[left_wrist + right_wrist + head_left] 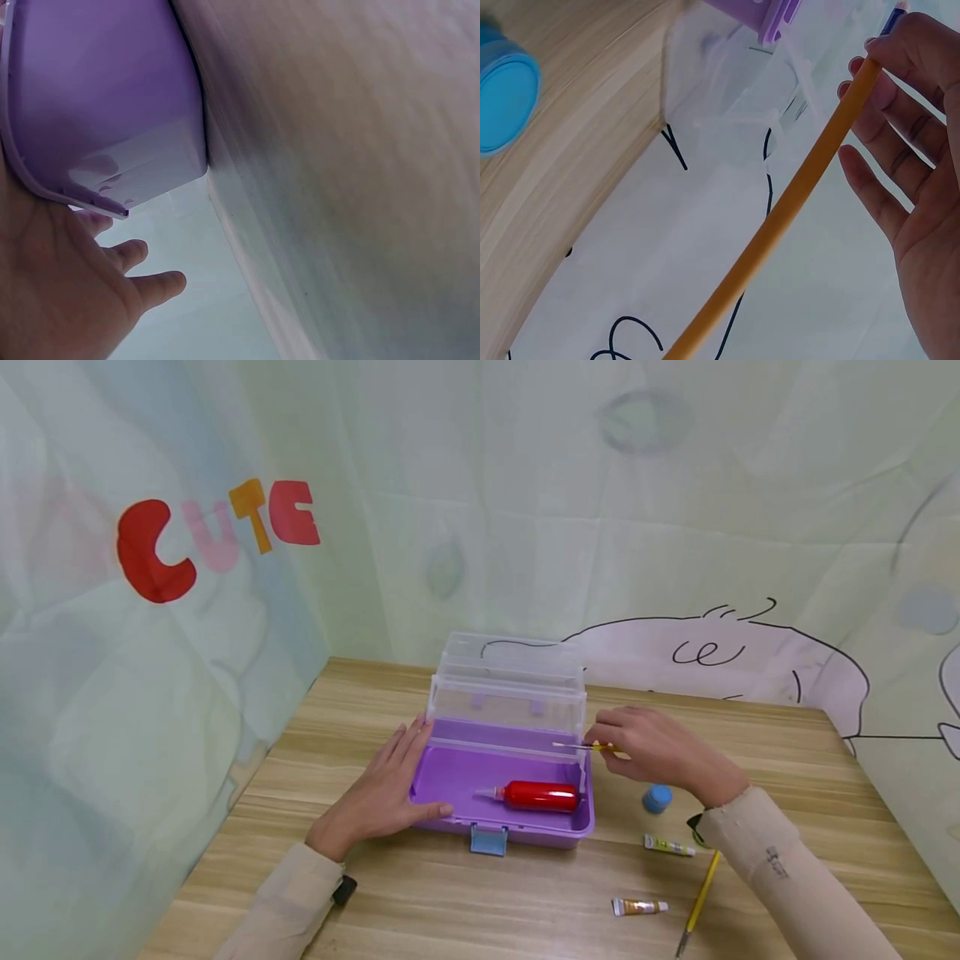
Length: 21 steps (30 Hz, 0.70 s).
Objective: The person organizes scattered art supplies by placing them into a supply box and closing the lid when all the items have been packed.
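Note:
A purple plastic box (540, 837) stands on the table, its transparent lid (513, 662) raised at the back and its blue latch (489, 841) hanging at the front. Inside it, toward the right, lies a red bottle (542, 797) with a pointed clear nozzle. My left hand (384, 783) rests along the box's left side, fingers extended and thumb over the front rim. By the box's right side, my right hand (658, 745) pinches a paintbrush near its bristle end. The bristles point left over the box, and the long yellow handle (780, 214) shows in the right wrist view.
Right of the box are a small blue-capped jar (657, 798), a yellow-green paint tube (669, 846) and a gold-brown paint tube (640, 907). Another yellow paintbrush (702, 897) lies near the right forearm. Printed fabric walls border the wooden table (435, 910).

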Available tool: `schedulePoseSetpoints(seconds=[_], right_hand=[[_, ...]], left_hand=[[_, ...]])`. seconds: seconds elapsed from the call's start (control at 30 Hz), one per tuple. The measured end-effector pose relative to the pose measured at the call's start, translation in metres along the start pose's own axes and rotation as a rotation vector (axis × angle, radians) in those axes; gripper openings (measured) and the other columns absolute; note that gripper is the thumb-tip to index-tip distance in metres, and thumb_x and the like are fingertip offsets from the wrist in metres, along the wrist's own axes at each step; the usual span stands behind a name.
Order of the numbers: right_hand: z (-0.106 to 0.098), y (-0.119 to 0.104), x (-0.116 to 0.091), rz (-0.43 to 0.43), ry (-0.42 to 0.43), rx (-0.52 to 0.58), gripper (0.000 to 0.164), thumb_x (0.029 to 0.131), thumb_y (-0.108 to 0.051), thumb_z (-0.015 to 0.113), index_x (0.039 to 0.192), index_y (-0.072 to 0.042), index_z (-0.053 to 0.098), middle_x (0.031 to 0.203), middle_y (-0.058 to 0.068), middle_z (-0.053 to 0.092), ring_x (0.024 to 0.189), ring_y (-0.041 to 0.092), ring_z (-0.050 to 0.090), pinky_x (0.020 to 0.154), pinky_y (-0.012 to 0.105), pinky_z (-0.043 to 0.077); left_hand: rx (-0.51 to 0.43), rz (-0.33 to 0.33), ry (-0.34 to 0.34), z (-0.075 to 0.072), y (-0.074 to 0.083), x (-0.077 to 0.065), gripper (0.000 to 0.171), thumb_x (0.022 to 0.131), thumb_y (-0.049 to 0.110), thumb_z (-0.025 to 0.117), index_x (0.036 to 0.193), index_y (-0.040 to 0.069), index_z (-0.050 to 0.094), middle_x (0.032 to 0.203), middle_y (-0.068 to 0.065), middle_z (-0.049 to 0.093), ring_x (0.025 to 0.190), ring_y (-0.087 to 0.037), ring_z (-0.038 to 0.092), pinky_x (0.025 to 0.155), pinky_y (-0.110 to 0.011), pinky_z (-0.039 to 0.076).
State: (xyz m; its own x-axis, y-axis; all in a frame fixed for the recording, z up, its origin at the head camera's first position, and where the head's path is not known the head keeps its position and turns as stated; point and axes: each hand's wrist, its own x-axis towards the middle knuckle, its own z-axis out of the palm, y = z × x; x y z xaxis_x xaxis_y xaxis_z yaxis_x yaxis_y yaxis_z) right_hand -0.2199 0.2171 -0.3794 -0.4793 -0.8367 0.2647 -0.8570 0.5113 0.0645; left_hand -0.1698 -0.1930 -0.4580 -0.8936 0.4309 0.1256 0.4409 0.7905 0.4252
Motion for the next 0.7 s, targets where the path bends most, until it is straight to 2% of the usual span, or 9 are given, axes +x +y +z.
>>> schedulePoseSetpoints(seconds=[0.37,0.7], right_hand=[[0.0,0.001,0.016,-0.008,-0.02,0.013,0.024,0.088,-0.012,0.076,0.11,-0.019,0.074,0.107,-0.006,0.07,0.086,0.012,0.062,0.08,0.033,0.057],[-0.001,-0.002,0.027,-0.006,-0.07,-0.011,0.017,0.09,-0.018,0.078,0.107,-0.018,0.075,0.097,-0.006,0.066,0.08,0.01,0.058,0.073,0.026,0.056]], left_hand=[[0.003,0.004,0.002,0.001,-0.001,0.001,0.124,0.08,0.077,0.064,0.165,0.015,-0.003,0.172,-0.01,0.001,0.157,-0.037,0.004,0.125,-0.058,0.012],[0.004,0.005,0.004,0.001,-0.001,0.0,0.124,0.08,0.078,0.064,0.165,0.016,-0.002,0.172,-0.011,0.002,0.157,-0.038,0.005,0.124,-0.06,0.013]])
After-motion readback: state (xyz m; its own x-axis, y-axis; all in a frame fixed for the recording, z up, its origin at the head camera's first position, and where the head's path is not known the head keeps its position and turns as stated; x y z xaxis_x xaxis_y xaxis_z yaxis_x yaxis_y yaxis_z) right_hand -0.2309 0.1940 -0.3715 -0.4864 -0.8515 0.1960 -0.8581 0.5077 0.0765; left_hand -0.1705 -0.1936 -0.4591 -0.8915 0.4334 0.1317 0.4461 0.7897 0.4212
